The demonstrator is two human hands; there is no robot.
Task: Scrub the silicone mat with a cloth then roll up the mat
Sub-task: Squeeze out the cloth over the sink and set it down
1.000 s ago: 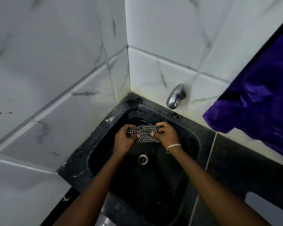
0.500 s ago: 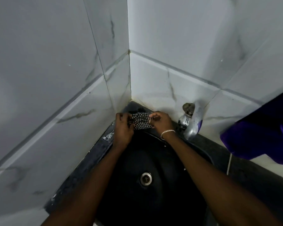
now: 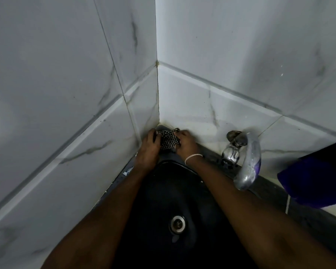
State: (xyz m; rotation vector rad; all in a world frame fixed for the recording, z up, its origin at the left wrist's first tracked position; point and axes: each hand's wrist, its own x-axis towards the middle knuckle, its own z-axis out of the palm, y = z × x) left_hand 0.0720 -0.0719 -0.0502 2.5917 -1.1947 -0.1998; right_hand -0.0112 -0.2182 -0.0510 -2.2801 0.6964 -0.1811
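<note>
A small black-and-white checked cloth (image 3: 168, 140) is bunched up at the far corner of the black sink (image 3: 206, 193), against the tiled wall corner. My left hand (image 3: 147, 146) grips its left side and my right hand (image 3: 185, 142), with a silver bracelet on the wrist, grips its right side. Both hands are pressed close together around the cloth. No silicone mat is in view.
A chrome tap (image 3: 242, 158) juts out from the right wall over the sink's rim. The drain (image 3: 177, 224) lies at the sink's bottom. A purple fabric (image 3: 314, 179) hangs at the right edge. White marbled tiles close in on the left and back.
Both hands carried the cloth from above the sink's middle to the far corner by the wall. The view tilted down and closer to the sink.
</note>
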